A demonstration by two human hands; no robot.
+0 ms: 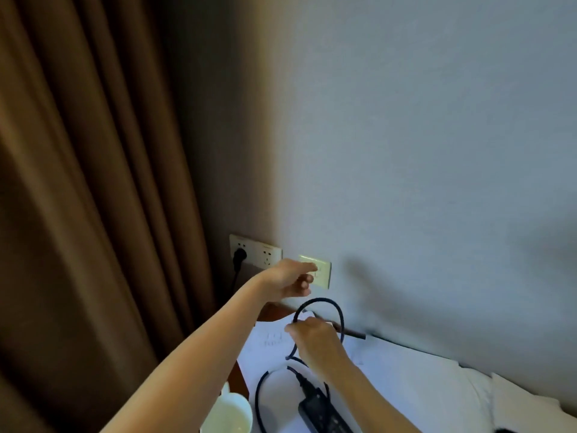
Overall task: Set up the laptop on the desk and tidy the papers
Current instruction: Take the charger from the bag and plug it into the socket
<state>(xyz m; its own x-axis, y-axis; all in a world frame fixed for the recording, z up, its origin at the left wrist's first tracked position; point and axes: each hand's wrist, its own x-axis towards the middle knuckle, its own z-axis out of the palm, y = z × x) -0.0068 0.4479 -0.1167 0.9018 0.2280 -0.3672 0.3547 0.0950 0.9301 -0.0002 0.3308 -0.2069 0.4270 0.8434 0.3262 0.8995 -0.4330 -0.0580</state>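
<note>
head view, looking forward and down, close over desk corner

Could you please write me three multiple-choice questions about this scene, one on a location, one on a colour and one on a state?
1. Where does the cup stand?
A. left of the power adapter
B. right of the power adapter
C. on top of the power adapter

2. What colour is the cable?
A. white
B. black
C. red

3. What is the right hand doing?
A. lying flat and empty
B. holding the cup
C. gripping the cable

Answers:
1 A, the cup sits at the bottom edge, left of the power adapter.
2 B, the whole loop shows black.
3 C, its fingers curl round the cable where the loop closes.
</note>
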